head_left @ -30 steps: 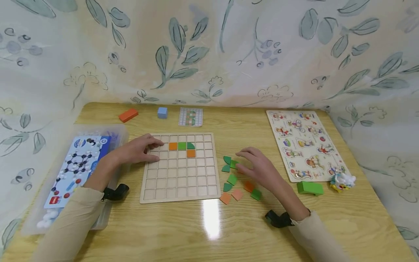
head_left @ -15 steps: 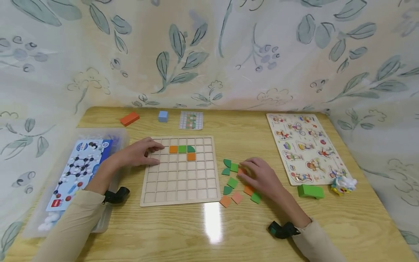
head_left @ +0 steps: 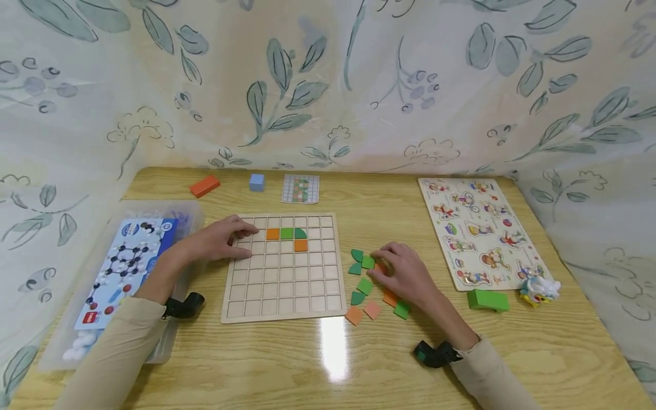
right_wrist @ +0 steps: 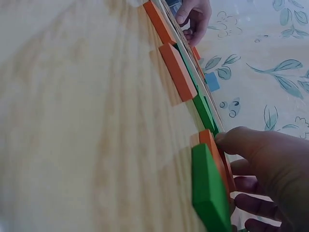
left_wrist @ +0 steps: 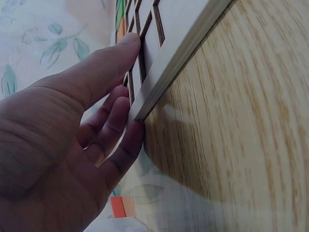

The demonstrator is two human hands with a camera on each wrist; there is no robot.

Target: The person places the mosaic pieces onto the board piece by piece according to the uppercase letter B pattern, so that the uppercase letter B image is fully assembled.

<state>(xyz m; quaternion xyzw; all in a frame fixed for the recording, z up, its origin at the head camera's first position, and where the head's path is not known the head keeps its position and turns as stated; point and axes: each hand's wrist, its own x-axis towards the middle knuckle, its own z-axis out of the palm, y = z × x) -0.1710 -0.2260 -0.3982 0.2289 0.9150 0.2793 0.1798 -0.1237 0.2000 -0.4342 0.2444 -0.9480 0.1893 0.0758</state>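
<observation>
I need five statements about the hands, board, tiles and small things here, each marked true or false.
1. The left hand is at the left edge of the grid board. True.
2. The right hand rests on the picture puzzle. False: the right hand is at the loose tiles right of the grid board.
3. Four tiles are visible in the grid board. True.
4. The blue cube stands on the grid board. False: the blue cube stands on the table, beyond the grid board.
5. The pattern card lies beyond the grid board. True.
</observation>
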